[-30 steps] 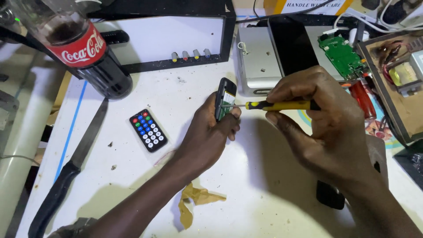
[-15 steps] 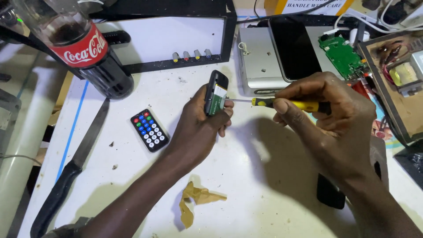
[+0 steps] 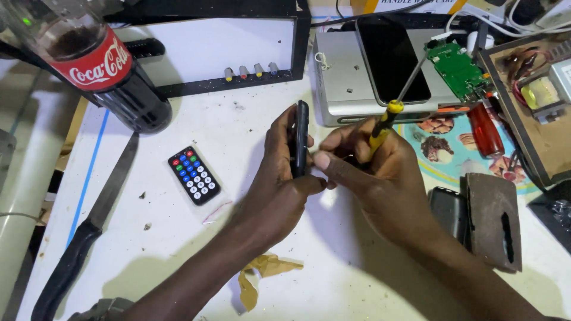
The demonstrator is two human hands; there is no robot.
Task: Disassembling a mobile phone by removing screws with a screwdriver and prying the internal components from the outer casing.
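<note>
Since half a second back I see the small black device point(image 3: 301, 138) turned edge-on toward the camera, its green inside no longer showing, and the yellow-handled screwdriver point(image 3: 380, 126) swung up from level to tip away from me, its shaft pointing at the phone point(image 3: 392, 56). My left hand point(image 3: 279, 178) clasps the device upright above the white table point(image 3: 178, 249), fingers wrapped round its far side, thumb below. My right hand point(image 3: 380, 178) grips the screwdriver handle in the fist while its thumb presses the device's near edge. Both hands touch at the device. A small remote point(image 3: 194, 175) lies left of the left hand, a knife point(image 3: 89, 226) further left, a cola bottle point(image 3: 101, 71) beyond. Crumpled brown tape point(image 3: 262, 273) lies by the left forearm.
</note>
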